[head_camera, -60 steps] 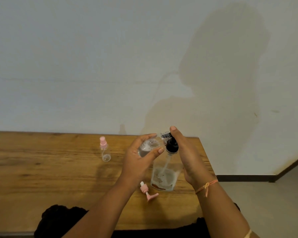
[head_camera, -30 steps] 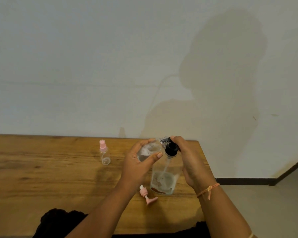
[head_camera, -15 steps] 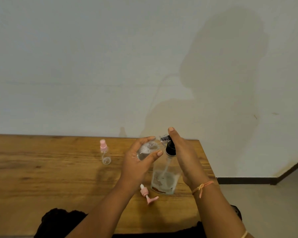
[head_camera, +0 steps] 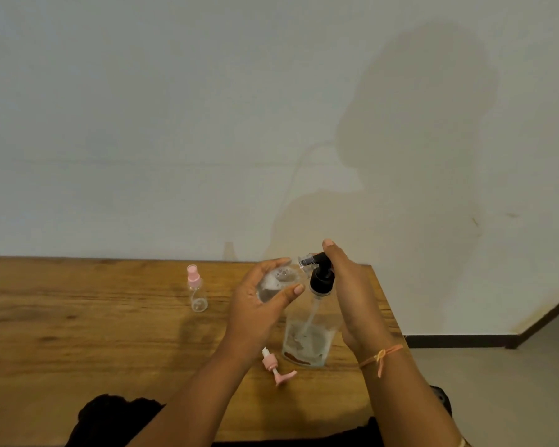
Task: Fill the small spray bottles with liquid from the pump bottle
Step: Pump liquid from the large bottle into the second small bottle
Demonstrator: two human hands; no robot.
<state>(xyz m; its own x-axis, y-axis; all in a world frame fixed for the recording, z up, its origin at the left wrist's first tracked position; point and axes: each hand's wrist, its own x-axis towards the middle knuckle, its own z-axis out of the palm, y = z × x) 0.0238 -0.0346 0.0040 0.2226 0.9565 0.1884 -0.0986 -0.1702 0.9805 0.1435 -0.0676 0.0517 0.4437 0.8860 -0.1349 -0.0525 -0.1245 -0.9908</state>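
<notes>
A clear pump bottle (head_camera: 307, 341) with a black pump head (head_camera: 320, 275) stands near the table's right end, a little liquid at its bottom. My left hand (head_camera: 255, 314) grips a small clear spray bottle (head_camera: 276, 282), tilted with its open neck at the pump spout and partly filled with liquid. My right hand (head_camera: 349, 295) rests on the pump head with fingers straight. A pink spray cap (head_camera: 276, 367) lies loose on the table in front of the pump bottle. A second small spray bottle (head_camera: 196, 290) with a pink cap stands upright to the left.
The wooden table (head_camera: 78, 333) ends at its right edge just past the pump bottle, with floor (head_camera: 504, 398) beyond. A plain wall rises behind the table. Dark clothing (head_camera: 110, 421) shows at the table's near edge.
My right hand pressed the pump head down a second ago and has let it rise again, fingers now straighter. The small bottle stays at the spout in my left hand.
</notes>
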